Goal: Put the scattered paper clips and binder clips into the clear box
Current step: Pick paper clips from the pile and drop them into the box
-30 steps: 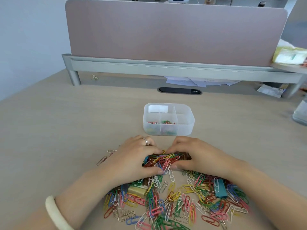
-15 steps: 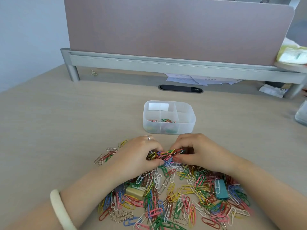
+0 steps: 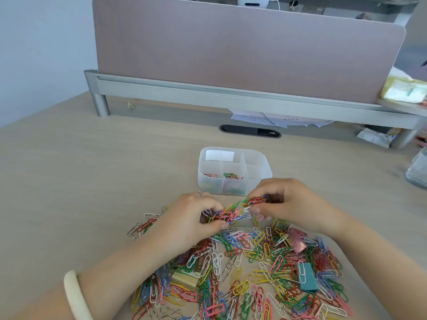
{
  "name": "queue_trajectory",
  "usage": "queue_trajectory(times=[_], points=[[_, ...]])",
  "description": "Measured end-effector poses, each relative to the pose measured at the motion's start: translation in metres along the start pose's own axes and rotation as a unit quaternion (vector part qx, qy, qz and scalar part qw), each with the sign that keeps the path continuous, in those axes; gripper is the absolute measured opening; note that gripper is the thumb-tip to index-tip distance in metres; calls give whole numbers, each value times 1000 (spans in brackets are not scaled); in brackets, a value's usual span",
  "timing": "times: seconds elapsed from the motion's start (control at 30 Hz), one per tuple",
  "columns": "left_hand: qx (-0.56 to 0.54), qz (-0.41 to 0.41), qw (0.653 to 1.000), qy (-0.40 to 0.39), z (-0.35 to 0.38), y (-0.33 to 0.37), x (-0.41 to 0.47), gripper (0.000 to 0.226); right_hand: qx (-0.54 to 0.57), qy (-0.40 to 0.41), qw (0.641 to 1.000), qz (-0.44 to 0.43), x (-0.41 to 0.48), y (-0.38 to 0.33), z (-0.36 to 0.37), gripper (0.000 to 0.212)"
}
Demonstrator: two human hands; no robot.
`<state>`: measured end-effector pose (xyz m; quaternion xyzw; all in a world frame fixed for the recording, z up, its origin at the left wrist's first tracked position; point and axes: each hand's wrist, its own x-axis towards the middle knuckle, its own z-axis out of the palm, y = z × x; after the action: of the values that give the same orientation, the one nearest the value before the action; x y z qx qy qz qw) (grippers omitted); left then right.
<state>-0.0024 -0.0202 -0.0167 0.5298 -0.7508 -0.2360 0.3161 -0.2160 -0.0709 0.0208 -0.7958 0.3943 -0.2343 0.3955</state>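
Pinching one tangled bunch of paper clips point(image 3: 233, 212) between both hands, left hand point(image 3: 187, 221), right hand point(image 3: 288, 204), seemingly just off the desk point(image 3: 92, 181)

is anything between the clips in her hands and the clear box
Nothing visible. The left hand and right hand hold a bunch of paper clips just in front of the clear box, whose top is open, with only bare desk between.

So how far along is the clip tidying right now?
Barely started. The clear box holds only a few paper clips. The left hand and right hand each pinch a bunch of clips. The big pile and three binder clips remain on the desk.
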Motion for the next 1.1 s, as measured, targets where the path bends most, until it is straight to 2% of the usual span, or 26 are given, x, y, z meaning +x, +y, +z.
queue_trajectory(times=[0.17, 0.3, 0.43, 0.7, 0.93, 1.03, 1.1], points=[[-40, -9, 998, 44, -3, 0, 2, 27, -44, 39, 998, -14, 24, -22, -18, 3], [-33, 14, 998, 61, -3, 1, 2, 33, -130, 67, 989, -2, 56, -27, -25, 5], [-27, 26, 997, 72, -2, -1, 3, 40, -256, 37, 966, 9, 82, -22, -15, 9], [-40, 31, 995, 83, -4, -4, 3, 37, -356, 1, 934, 24, 91, -15, 0, 21], [-40, 32, 995, 91, -4, -4, 4, 21, -348, -7, 937, 15, 78, -18, -2, 24], [-59, 27, 992, 106, -7, -1, 7, 8, -306, 73, 949, -29, 59, -19, -3, 24], [-80, 14, 989, 125, -14, 3, 13, 13, -226, 115, 965, -65, 41, -20, -2, 19]])
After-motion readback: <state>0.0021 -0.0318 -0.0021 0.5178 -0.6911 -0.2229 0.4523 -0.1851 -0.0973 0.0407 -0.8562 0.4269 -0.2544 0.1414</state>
